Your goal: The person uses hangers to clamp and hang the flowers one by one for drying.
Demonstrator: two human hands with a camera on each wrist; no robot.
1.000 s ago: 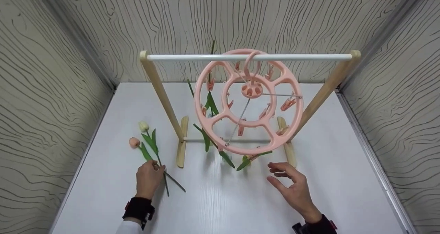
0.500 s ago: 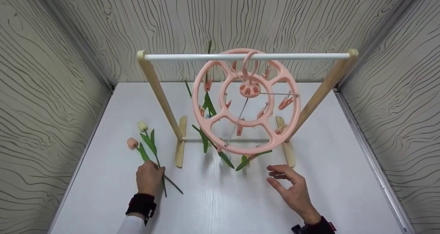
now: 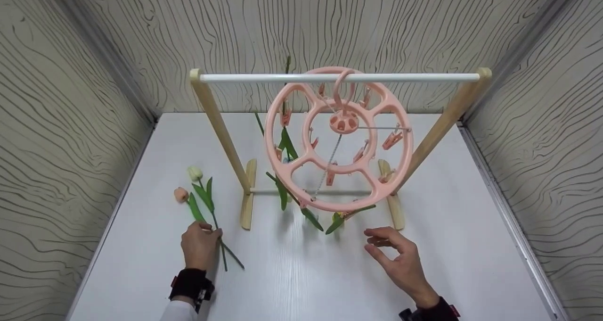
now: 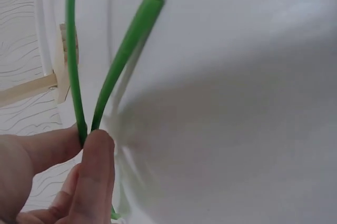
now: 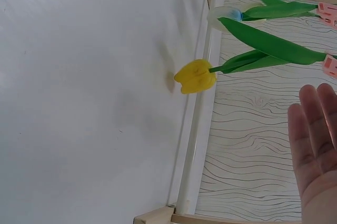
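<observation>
My left hand (image 3: pixel 200 248) pinches the crossed stems of two artificial tulips at the left of the table, one white tulip (image 3: pixel 194 173) and one pink tulip (image 3: pixel 181 195). In the left wrist view their green stems (image 4: pixel 122 50) stick out past the thumb and fingertips. My right hand (image 3: pixel 398 259) is in the air at the front right, fingers apart with nothing between them. Nearest to it hangs a yellow tulip (image 5: pixel 196 76), head down from a pink clip (image 5: pixel 330 66). Above is a round pink clip hanger (image 3: pixel 339 208) with several tulips clipped on its left and front.
The hanger hooks over the white rail (image 3: pixel 264 78) of a wooden stand with two slanted posts (image 3: pixel 220 132) and flat feet (image 3: pixel 248 208). Several clips, such as one clip (image 3: pixel 392 141) at the right, hang without flowers. Wood-patterned walls (image 3: pixel 212 28) close in the white table (image 3: pixel 292 283).
My left hand, with the two tulips, has shifted slightly to the left, and the stem ends have moved with it. My right hand has hardly moved.
</observation>
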